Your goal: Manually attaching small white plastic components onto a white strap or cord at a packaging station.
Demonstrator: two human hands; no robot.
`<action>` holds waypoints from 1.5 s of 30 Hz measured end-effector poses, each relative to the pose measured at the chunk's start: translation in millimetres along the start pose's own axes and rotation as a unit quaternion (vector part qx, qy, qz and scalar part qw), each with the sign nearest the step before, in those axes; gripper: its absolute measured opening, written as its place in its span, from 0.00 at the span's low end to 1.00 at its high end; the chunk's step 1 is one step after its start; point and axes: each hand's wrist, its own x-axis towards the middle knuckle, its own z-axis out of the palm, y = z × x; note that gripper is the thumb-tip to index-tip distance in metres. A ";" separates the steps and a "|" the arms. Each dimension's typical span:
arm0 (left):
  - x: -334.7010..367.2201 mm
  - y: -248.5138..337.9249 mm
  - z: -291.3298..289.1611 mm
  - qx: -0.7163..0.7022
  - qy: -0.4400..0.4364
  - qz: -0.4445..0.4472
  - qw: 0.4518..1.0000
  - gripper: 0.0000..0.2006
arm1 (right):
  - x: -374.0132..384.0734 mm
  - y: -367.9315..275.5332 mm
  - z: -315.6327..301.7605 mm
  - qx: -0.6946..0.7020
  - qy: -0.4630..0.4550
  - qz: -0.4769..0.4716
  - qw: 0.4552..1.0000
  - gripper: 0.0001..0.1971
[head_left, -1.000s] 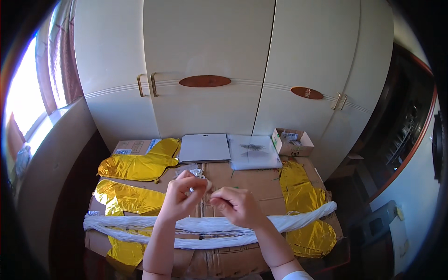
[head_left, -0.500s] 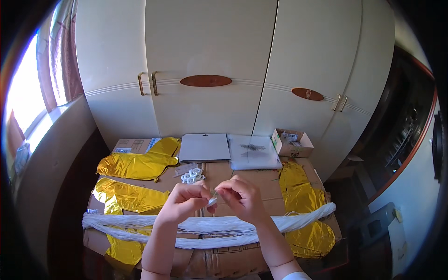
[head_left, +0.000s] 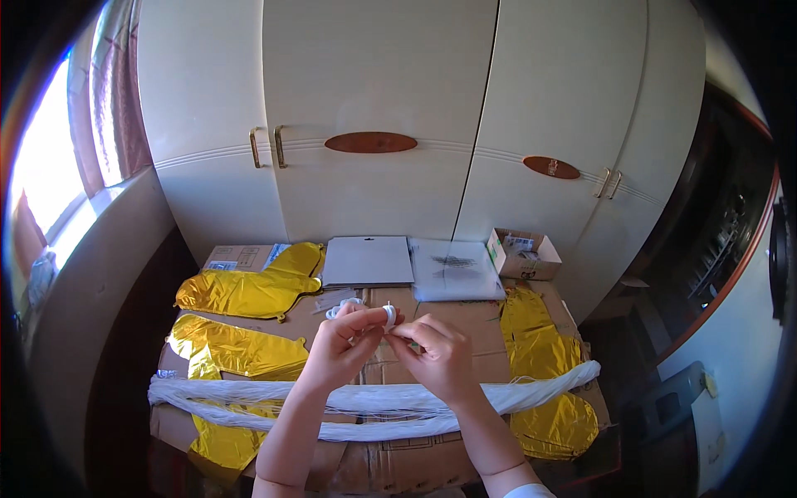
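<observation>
Above the middle of the cardboard, my left hand point(head_left: 345, 344) is closed around a small white coil point(head_left: 390, 315), which shows as a loop at its index fingertip. My right hand point(head_left: 436, 353) meets it there, thumb and forefinger pinched together just below the coil. Whatever lies in that pinch is too small to make out. Behind my left hand, mostly covered by it, is a small pile of similar white coils point(head_left: 343, 307). A long bundle of white strands point(head_left: 382, 398) lies across the cardboard beneath both forearms.
Flat gold foil balloons lie at the left point(head_left: 249, 290) and right point(head_left: 540, 357). Along the back sit a grey-white board point(head_left: 368, 261), a stack of clear plastic bags point(head_left: 457, 286) and a small open box point(head_left: 540, 266). Cream cupboard doors point(head_left: 374, 75) rise behind them.
The white coil has come up and turned, now showing as an upright loop at my left fingertip. My left hand has risen slightly toward the pile; my right pinch has drawn in below the coil.
</observation>
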 end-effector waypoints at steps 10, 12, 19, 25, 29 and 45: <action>-1.2 5.1 -5.9 0.145 -0.055 0.011 0.988 0.09 | 12.1 16.0 -10.4 0.036 -0.001 -0.127 0.991 0.09; -1.2 2.8 -7.1 0.145 -0.066 0.018 0.987 0.09 | 10.2 21.3 -7.5 0.090 -0.015 -0.125 0.988 0.10; -1.9 3.2 -10.7 0.101 -0.086 -0.009 0.991 0.08 | 2.6 27.9 -5.0 0.239 -0.074 -0.025 0.968 0.08; 2.0 7.5 -7.7 0.090 -0.109 0.001 0.990 0.07 | -3.6 27.4 -3.3 0.362 -0.097 0.143 0.916 0.04; 0.9 2.7 -8.0 0.021 -0.110 -0.057 0.992 0.07 | -4.8 27.6 0.7 0.471 -0.096 0.211 0.851 0.03; 1.8 -2.4 -6.2 -0.222 -0.106 -0.091 0.965 0.06 | -1.6 25.9 7.0 0.199 -0.037 0.047 0.978 0.07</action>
